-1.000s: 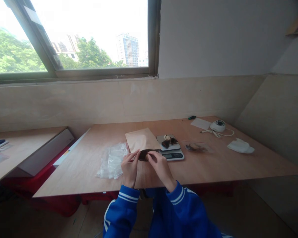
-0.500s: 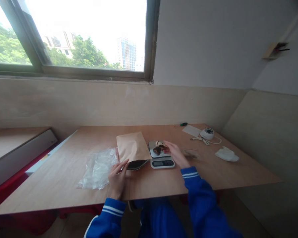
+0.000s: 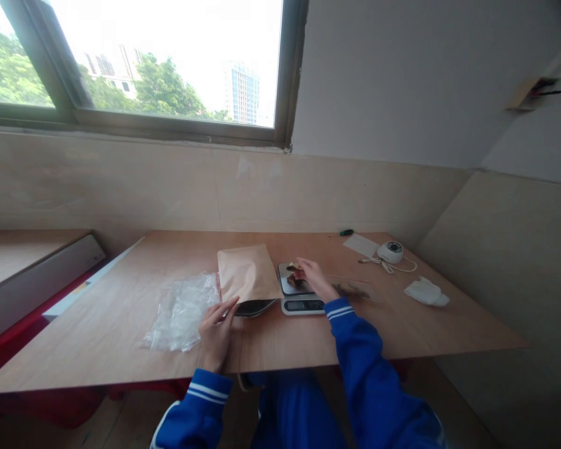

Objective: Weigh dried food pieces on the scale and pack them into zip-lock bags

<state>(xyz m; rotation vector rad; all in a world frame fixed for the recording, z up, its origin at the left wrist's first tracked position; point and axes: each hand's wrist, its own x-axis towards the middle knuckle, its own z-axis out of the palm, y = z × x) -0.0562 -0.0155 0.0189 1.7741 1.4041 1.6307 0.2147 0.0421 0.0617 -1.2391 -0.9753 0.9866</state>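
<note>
A brown kraft paper bag point(image 3: 249, 269) lies flat on the wooden table, its near mouth gaping to show a dark lining. My left hand point(image 3: 215, 327) pinches the bag's edge at the near left corner of that mouth. Just right of the bag sits a small white kitchen scale point(image 3: 302, 305) with a metal plate and a dark display. Dark brown and cream pieces point(image 3: 293, 282), perhaps dried mushrooms, rest on the plate. Over them, my right hand point(image 3: 315, 278) has its fingers closed on a piece, mostly hidden by the fingers.
Clear plastic bags point(image 3: 180, 315) lie left of the kraft bag. Right of the scale is a clear bag with dark contents point(image 3: 355, 289). Further right are a white dome camera point(image 3: 391, 251) with its cable, a crumpled white tissue point(image 3: 426, 292), a paper sheet point(image 3: 361, 246) and a green-handled tool point(image 3: 346, 232).
My right hand has shifted left over the scale plate, and its fingers have closed around a piece there. My left hand stays on the bag's edge. The view has tilted slightly.
</note>
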